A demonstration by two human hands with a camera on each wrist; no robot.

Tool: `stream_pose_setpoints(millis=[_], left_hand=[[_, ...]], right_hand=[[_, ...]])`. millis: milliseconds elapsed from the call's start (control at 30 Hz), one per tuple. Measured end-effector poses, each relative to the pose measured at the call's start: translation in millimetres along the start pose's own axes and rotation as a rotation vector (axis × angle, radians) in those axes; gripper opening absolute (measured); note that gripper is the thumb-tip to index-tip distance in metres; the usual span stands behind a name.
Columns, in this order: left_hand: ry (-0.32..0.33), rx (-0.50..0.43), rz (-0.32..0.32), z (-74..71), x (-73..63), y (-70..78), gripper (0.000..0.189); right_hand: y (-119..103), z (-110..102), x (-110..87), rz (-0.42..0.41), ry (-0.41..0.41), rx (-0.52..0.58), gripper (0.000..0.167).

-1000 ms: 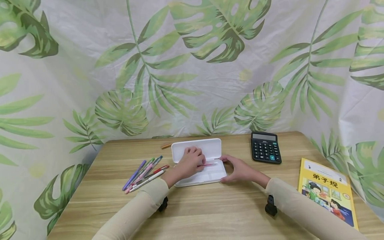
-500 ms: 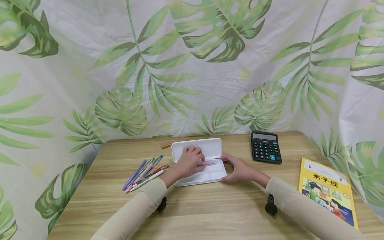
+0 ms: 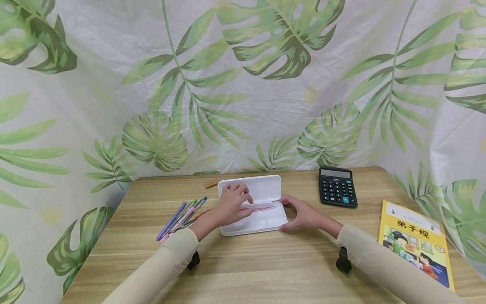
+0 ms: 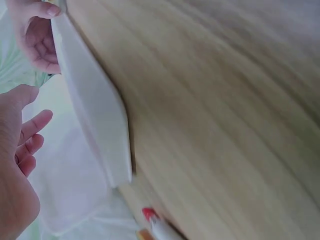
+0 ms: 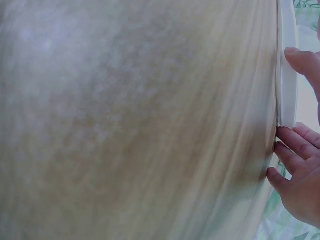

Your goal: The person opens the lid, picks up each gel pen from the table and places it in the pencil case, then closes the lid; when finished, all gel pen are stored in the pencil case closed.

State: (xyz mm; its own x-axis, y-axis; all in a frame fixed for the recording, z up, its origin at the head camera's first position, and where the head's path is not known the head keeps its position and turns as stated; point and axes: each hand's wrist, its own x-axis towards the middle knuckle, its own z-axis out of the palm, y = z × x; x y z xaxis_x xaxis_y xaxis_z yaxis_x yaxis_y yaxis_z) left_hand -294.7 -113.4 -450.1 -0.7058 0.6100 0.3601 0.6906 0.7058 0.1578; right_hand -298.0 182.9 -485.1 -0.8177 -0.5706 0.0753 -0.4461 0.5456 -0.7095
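A white pencil case (image 3: 247, 227) lies on the table with its lid (image 3: 265, 188) raised at the back. Inside the case is a slim pinkish-red pen (image 3: 262, 207). My left hand (image 3: 232, 206) hovers over the left part of the case, beside the pen's near end. In the left wrist view its fingers (image 4: 34, 125) are loosely bent, with nothing between them and the thumb. My right hand (image 3: 303, 214) holds the right end of the case between thumb and fingers, thumb at the front corner. The right wrist view shows those fingers (image 5: 295, 145) against the case's end.
Several colored pens (image 3: 175, 220) lie in a bunch left of the case, partly behind the left forearm. An orange-brown stick (image 3: 211, 185) is behind the lid's left corner. A black calculator (image 3: 337, 186) sits at the back right, and a yellow book (image 3: 415, 245) lies at the right edge.
My left hand has drawn back to the left and its fingers have loosened, leaving the pen lying in the case. The right hand stays at the case's right end.
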Motion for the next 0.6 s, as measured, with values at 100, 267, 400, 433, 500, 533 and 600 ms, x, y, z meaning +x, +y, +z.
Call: stream_pose_setpoints(millis=[100, 267, 400, 433, 500, 533, 600], left_hand=[[0.028, -0.029, 0.006, -7.4, -6.9, -5.3, 0.019], [0.034, -0.064, -0.017, -28.1, -21.2, -12.9, 0.022], [0.040, -0.087, -0.075, -44.8, -35.0, -23.2, 0.021], [0.049, -0.095, -0.090, -48.4, -38.8, -26.6, 0.020], [0.063, -0.108, -0.114, -54.6, -46.5, -34.7, 0.021], [0.069, -0.110, -0.122, -57.4, -50.4, -39.2, 0.021], [0.086, -0.094, -0.132, -62.8, -58.0, -48.0, 0.024]], right_hand=[[-1.7, -0.5, -0.7, 0.004, 0.000, 0.006, 0.081], [-0.5, 0.1, -1.2, 0.008, 0.003, 0.003, 0.081], [0.7, 0.3, -1.1, 0.003, 0.007, -0.007, 0.081], [0.5, 0.3, -1.3, 0.000, 0.008, -0.006, 0.081], [0.2, -0.1, -1.5, -0.003, 0.010, 0.002, 0.081], [0.4, -0.1, -1.3, -0.006, 0.011, 0.004, 0.081], [0.7, -0.1, -1.1, -0.003, 0.009, 0.014, 0.081]])
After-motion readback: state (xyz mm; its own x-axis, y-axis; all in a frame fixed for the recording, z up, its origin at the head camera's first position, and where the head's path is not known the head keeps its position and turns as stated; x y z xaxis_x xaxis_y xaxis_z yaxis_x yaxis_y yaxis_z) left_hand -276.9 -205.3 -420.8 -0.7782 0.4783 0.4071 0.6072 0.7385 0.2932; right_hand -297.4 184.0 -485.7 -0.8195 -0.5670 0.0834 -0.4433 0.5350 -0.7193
